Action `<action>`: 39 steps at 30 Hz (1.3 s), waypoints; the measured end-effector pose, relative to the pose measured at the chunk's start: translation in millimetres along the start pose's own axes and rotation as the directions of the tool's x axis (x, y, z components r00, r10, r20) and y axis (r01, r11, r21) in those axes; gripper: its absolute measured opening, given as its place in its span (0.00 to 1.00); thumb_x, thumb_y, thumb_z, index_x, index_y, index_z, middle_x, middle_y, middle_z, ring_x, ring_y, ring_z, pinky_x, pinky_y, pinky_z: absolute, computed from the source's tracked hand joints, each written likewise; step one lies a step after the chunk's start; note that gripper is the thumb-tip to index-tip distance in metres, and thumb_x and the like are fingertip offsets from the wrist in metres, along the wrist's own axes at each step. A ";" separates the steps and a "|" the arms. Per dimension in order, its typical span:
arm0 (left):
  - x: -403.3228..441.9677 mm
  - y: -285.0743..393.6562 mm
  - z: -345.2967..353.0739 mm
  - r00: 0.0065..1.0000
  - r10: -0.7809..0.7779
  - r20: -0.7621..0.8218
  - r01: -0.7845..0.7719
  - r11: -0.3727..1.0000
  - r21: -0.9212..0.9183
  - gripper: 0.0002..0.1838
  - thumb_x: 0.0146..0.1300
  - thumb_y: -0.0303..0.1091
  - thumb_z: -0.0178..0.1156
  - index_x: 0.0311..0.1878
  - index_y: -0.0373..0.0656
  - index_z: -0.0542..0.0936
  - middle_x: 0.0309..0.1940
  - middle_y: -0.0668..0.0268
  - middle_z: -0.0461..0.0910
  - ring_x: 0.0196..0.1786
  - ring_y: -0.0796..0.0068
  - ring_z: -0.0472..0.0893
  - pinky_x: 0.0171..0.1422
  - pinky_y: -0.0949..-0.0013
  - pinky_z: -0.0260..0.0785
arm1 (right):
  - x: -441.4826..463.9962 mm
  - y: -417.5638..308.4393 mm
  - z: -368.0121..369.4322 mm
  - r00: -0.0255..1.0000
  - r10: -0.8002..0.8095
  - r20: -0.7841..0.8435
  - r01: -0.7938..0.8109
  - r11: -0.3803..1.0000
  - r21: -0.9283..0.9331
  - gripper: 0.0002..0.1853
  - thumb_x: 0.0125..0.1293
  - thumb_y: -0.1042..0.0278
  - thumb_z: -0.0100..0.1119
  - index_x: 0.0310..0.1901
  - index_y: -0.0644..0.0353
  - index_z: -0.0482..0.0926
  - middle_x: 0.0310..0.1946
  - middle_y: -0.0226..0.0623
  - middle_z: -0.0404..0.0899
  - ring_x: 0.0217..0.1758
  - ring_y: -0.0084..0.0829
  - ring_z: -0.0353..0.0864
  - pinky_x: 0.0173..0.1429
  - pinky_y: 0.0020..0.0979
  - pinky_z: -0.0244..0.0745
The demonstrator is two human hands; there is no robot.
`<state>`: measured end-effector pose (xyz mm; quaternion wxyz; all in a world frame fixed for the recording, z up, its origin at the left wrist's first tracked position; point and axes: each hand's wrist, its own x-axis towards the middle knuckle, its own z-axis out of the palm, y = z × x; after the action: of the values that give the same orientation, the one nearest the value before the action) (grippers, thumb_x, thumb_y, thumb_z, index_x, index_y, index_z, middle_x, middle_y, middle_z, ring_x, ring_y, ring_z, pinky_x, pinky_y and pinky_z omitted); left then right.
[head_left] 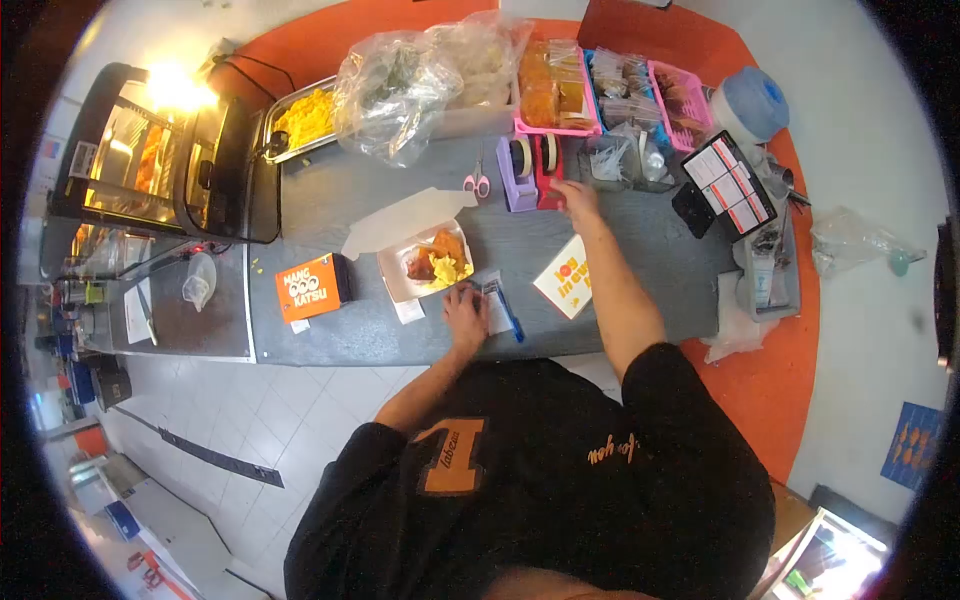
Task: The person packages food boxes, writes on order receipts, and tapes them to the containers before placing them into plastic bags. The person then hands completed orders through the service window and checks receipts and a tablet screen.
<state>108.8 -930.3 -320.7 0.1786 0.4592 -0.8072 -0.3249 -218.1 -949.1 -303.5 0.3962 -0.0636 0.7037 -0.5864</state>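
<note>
My left hand (466, 318) rests on the grey counter with its fingers spread, just below an open white takeaway box (404, 284). Browned fried food (446, 246) and yellow pieces (446, 271) fill the box. Close to this hand's right side lie a printed slip (496, 304) and a blue pen (512, 318). My right hand (577, 203) reaches to the front end of a red tape dispenser (547, 186), fingers drawn together there; whether they pinch the tape is too small to see. Beside it stands a purple tape dispenser (518, 186).
An orange closed box (311, 288) stands left, a white printed box (563, 278) right. Behind are scissors (478, 182), a tray of yellow food (304, 122), plastic bags (395, 95) and a pink basket (592, 112). A tablet (730, 185) stands right; a lit food warmer (180, 180) left.
</note>
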 end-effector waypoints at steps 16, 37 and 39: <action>82.6 130.4 48.2 0.804 0.373 0.463 -0.184 0.897 -0.403 0.11 0.60 0.37 0.63 0.38 0.39 0.77 0.30 0.53 0.81 0.35 0.54 0.80 0.40 0.56 0.73 | -114.3 -4.9 -93.9 0.936 -0.041 -0.350 0.059 0.997 0.041 0.06 0.55 0.69 0.65 0.25 0.61 0.80 0.16 0.30 0.72 0.16 0.27 0.72 0.19 0.28 0.66; 42.6 114.1 102.6 0.948 0.281 0.152 -0.215 0.913 -0.348 0.12 0.52 0.29 0.67 0.40 0.42 0.77 0.47 0.51 0.71 0.49 0.48 0.71 0.56 0.54 0.64 | -161.8 75.6 -88.9 0.939 -0.146 -0.313 -0.005 0.900 -0.435 0.28 0.46 0.51 0.75 0.36 0.63 0.69 0.37 0.47 0.75 0.42 0.42 0.77 0.45 0.40 0.71; 19.8 117.5 92.4 0.941 0.326 0.092 -0.282 0.905 -0.319 0.18 0.51 0.29 0.67 0.46 0.44 0.75 0.50 0.48 0.68 0.50 0.45 0.71 0.58 0.56 0.63 | -145.1 67.6 -102.4 0.948 -0.110 -0.300 -0.052 0.873 -0.485 0.29 0.43 0.54 0.77 0.38 0.62 0.70 0.42 0.46 0.75 0.43 0.40 0.76 0.45 0.39 0.71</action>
<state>-29.1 -870.9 -307.0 0.2365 0.2700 -0.8208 -0.4444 -159.0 -768.8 -292.7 0.2398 -0.0766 0.8818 -0.3988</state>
